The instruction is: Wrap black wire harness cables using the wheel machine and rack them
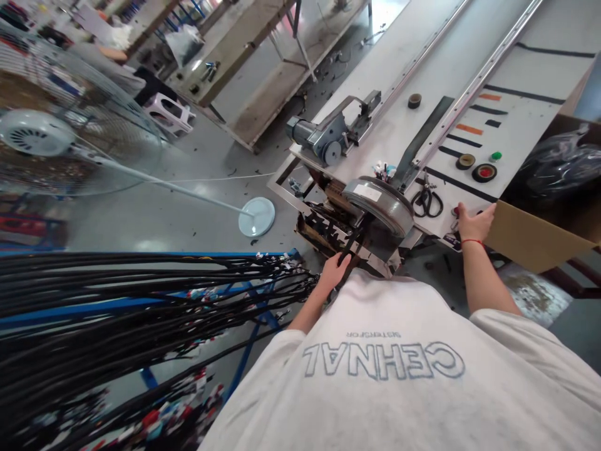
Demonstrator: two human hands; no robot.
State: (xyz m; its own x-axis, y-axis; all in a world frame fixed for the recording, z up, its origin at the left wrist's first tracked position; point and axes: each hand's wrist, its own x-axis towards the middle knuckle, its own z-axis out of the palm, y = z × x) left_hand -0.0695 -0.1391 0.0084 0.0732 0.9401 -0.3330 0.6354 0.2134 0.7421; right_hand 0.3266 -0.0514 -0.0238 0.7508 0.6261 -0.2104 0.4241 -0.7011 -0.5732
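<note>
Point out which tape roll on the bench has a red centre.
The black roll, nearest the right hand and beside the small green item. Neither the brownish roll next to it nor the farthest roll shows red.

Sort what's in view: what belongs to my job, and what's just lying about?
Likely job:
- dark piece at left hand
- large grey wheel
- red piece by right hand

Lying about, apparently:
- scissors
- red-centred tape roll
- tan-centred tape roll
- green piece
</note>
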